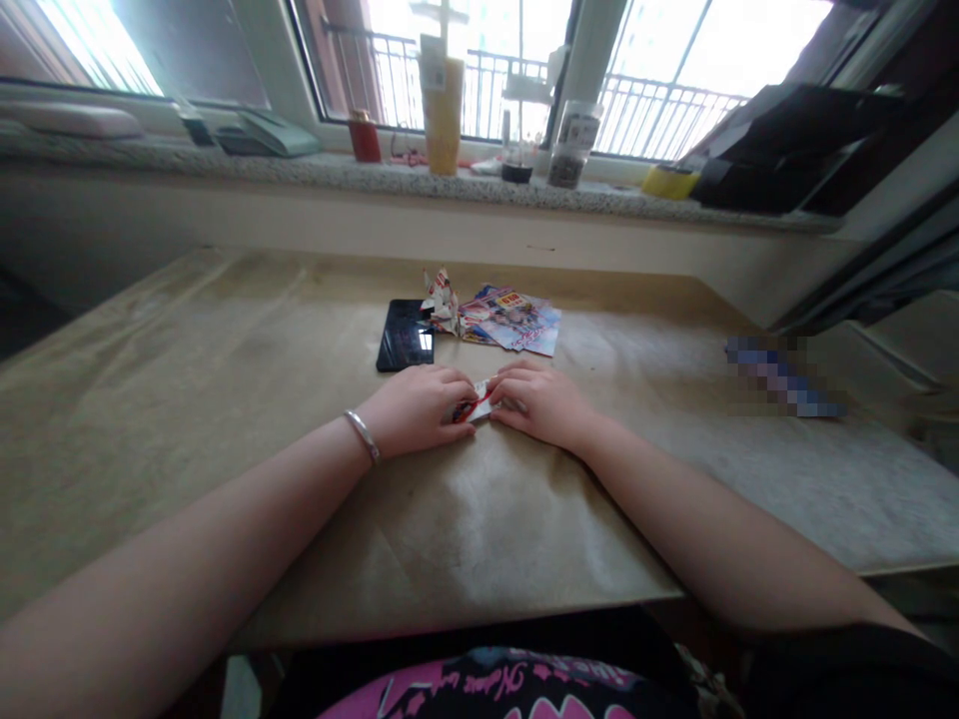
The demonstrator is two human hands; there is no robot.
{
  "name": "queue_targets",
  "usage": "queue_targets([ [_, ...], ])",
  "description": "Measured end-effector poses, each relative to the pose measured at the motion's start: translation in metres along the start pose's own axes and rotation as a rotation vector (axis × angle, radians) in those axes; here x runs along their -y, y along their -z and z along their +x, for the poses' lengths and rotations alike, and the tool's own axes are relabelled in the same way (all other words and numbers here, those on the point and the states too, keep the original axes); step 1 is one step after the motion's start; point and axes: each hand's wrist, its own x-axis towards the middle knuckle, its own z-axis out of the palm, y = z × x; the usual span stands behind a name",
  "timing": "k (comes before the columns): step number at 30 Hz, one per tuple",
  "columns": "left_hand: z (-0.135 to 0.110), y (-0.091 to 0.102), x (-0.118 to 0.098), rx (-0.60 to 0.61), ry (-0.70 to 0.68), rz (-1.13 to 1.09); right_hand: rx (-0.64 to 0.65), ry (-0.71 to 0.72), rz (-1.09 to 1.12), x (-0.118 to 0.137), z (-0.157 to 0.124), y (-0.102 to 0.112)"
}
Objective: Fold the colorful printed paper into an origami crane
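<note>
Between my two hands, low over the table, is a small piece of printed paper (pixel 483 399), white with red and dark marks. My left hand (pixel 424 407), with a silver bangle at its wrist, curls its fingers around the paper's left end. The right end is pinched by my right hand (pixel 539 401), its fingers bent inward. Much of the paper is hidden under the fingers. Just beyond my hands lie a black phone (pixel 405 336), a crumpled folded-paper shape (pixel 444 302) partly over its edge, and a fanned pile of colourful printed cards (pixel 516 320).
The table (pixel 225 369) has a pale, shiny cover. A blurred-out blue item (pixel 783 379) lies at the right. Along the windowsill (pixel 315 172) stand a yellow bottle (pixel 444 115), a red container (pixel 364 137), a clear jar (pixel 575 145) and a black box-like thing (pixel 779 150).
</note>
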Motion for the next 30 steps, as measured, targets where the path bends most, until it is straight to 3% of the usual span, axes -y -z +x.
queue_targets([
  [21, 0.001, -0.002, 0.012, -0.056, -0.046, -0.122, -0.011, -0.029, -0.027, 0.0, -0.002, 0.0],
  [27, 0.001, -0.007, 0.002, -0.103, -0.248, -0.235, -0.062, -0.117, -0.068, -0.005, -0.002, -0.003],
  [30, 0.001, -0.011, -0.001, -0.084, -0.271, -0.253, -0.062, -0.171, -0.027, -0.006, -0.002, -0.003],
])
